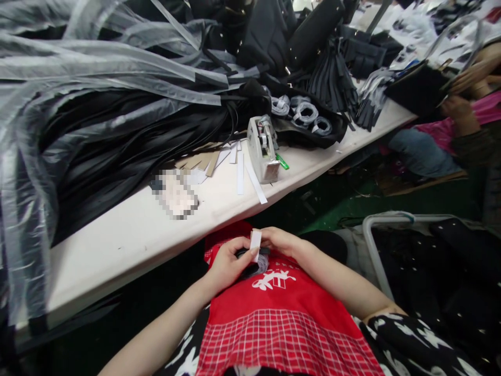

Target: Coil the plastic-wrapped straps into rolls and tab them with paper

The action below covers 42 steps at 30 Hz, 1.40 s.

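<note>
Over the red apron, both hands meet around a small white strip point(255, 246). My left hand point(233, 261) pinches the strip's lower end between thumb and fingers. Behind the strip, my right hand point(278, 241) has its fingers bent at the upper right edge. Beneath the hands hangs a grey coiled strap point(258, 265) with a dark part, partly hidden by the fingers. On the table point(117, 237) stands a tape dispenser point(263, 149), with loose white strips point(240, 175) beside it.
Long black straps in clear plastic point(117, 57) cover the table's left side. Coiled straps point(306, 113) lie behind the dispenser. A white-framed bin point(376, 250) with black items stands at right. Another person's hands point(465, 102) hold a black piece at the far right.
</note>
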Motion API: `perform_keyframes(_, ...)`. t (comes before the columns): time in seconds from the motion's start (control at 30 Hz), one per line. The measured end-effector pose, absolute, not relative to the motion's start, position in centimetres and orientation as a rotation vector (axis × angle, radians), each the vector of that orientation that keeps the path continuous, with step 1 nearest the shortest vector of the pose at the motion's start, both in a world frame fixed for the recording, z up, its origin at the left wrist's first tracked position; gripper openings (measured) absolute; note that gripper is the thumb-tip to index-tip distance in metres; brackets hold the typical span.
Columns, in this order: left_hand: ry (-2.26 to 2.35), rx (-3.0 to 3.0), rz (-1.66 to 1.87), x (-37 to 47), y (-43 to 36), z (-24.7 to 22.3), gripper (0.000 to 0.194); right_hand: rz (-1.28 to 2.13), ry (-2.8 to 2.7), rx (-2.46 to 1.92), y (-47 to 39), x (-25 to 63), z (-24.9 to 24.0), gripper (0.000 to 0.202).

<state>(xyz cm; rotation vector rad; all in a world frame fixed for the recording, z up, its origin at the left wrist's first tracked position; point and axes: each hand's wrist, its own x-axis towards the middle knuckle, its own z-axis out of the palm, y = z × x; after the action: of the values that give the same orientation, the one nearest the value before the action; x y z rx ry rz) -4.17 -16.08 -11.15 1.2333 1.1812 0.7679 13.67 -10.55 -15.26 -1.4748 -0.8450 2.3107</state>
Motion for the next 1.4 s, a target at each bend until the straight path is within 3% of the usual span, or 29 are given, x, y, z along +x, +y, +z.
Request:
perform_keyframes(0.33,1.278,1.206,0.763,-4.1,-15.7,-11.9,0.029,1.728,-1.372,-1.315,-10.2,13.1,-11.3,0.02)
perform_keyframes(0.53,1.315,1.282,0.779,-3.4,-15.8,-11.1,0.029,2.004,-1.515,-1.175,-9.7,15.2,-9.9,0.031)
perform_keyframes(0.73,1.409,1.414,0.741,-2.8,-16.1,-10.3,0.022,1.887,-1.685,-1.301,-9.8,15.9,-10.0,0.027)
perform_keyframes(1.13,1.407,1.439,0.786,-2.8,-17.1,-10.7,0.028,2.046,-1.574,-1.356,-10.0,15.3,-10.2,0.023)
perform_keyframes(1.3,1.215,1.274,0.698,-3.8,-16.5,-10.5,0.027,1.489,-1.994,-1.392,-11.2,14.7,-8.9,0.008)
perform_keyframes(1.4,0.986,1.012,0.509,-5.1,-15.4,-10.8,0.03,1.181,-2.362,-1.156,-11.8,14.4,-7.7,0.018)
